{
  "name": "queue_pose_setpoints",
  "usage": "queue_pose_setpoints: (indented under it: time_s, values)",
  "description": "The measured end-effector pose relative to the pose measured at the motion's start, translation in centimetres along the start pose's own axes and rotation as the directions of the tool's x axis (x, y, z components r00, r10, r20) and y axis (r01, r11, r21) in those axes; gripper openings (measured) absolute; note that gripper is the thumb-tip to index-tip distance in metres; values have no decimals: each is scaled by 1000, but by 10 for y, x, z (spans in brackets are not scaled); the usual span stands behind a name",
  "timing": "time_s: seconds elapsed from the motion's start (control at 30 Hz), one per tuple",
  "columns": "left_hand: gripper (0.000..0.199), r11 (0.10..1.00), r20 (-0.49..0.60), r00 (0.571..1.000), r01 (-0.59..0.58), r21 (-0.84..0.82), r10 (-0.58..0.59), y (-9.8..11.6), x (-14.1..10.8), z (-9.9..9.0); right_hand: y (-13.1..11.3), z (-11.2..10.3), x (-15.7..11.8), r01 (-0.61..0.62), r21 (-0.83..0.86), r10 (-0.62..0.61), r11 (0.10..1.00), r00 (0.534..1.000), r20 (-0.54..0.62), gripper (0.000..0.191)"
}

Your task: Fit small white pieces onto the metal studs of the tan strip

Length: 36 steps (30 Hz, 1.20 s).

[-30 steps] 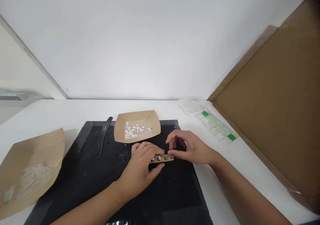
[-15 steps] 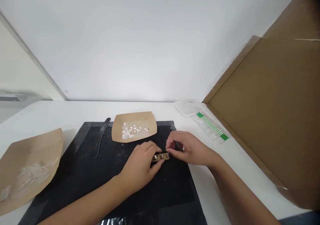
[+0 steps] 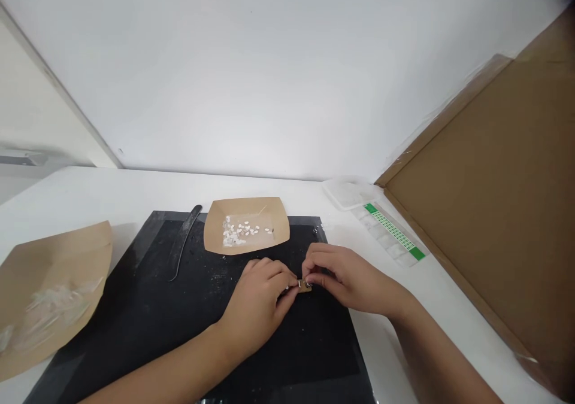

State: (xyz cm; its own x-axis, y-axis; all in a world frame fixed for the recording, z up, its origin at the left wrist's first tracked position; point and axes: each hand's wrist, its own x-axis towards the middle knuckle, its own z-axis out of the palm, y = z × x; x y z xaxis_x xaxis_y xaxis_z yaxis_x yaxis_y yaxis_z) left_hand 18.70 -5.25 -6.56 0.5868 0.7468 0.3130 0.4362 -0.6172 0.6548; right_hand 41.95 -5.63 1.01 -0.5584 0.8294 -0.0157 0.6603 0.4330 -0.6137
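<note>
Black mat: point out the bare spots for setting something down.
Two mostly bare patches on the mat: one between the spatula and the left arm, one between that arm and the mat's right edge. Crowded: the far middle, where the tray of white bits overlaps the edge, and around the strip, at the left hand and right hand.

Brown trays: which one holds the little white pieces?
The tray at the black mat's far edge, beyond the left hand; the other tray, at far left, holds clear, strip-like pieces.
</note>
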Motion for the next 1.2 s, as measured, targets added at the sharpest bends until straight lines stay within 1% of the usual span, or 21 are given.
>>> queue_pose_setpoints:
  time_s: [0.13,0.4,0.8,1.07,1.2]
  values:
    - [10,1000,14,1000,18,-9,-18,0,1,-1,-3,4,0,-3,-23,3,1000,1000,7,16]
    - [9,1000,14,999,29,-2,-29,0,1,-2,-11,5,1,20,-85,-22,996,1000,-16,14]
    - [8,1000,-16,1000,20,-2,-20,-2,2,-1,-10,8,2,26,-95,-29,995,999,-27,14]
    - [10,999,4,999,32,-6,-32,-1,2,-2,-7,8,2,5,-83,-5,997,1000,1,13]
    - [8,999,-8,1000,30,-15,-30,-1,2,-1,-6,7,2,0,-82,1,997,1000,9,14]
